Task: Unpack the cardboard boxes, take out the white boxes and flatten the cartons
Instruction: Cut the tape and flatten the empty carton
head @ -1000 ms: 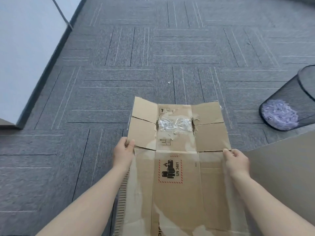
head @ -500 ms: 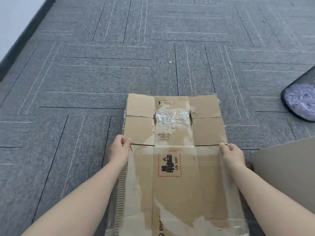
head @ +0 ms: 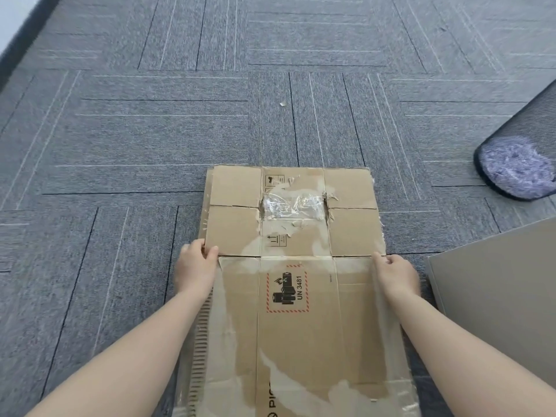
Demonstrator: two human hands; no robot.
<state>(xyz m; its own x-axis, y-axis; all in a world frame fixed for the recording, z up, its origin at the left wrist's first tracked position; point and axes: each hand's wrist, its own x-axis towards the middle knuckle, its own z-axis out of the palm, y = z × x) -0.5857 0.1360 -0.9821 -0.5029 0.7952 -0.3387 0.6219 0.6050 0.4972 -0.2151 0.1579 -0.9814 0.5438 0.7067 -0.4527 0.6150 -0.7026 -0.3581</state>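
- The left hand [head: 195, 266] pinches the left edge of the flattened brown cardboard carton [head: 301, 311], thumb on top and fingers curled under, right where the end flaps meet the main panel.
- The right hand [head: 394, 273] grips the opposite edge at the same fold line, fingers curled over the cardboard; both hands are closed on the carton, none spread flat.
- The carton lies along the grey carpet-tile floor [head: 120, 145], running from 6 o'clock up to the centre, its red-bordered battery label [head: 287, 291] facing up.
- Risk: with the grip only at the edges, the far flaps at 12 o'clock of the hands could spring up again, since the creases look unpressed.
- Risk: the crumpled clear tape patch [head: 293, 204] between the flaps may stick to the carpet or to fingers and drag the cardboard askew.
- Risk: torn, peeled paper on the panel suggests a weak surface; a hard pull could rip an edge.
- Risk: a grey flat board [head: 496, 296] sits just beside the carton at 3 o'clock; sliding the carton right would catch it.
- A black mesh wastebasket [head: 526, 139] lies well apart at 2 o'clock and could be knocked by a wide swing.
- No white boxes are in view.
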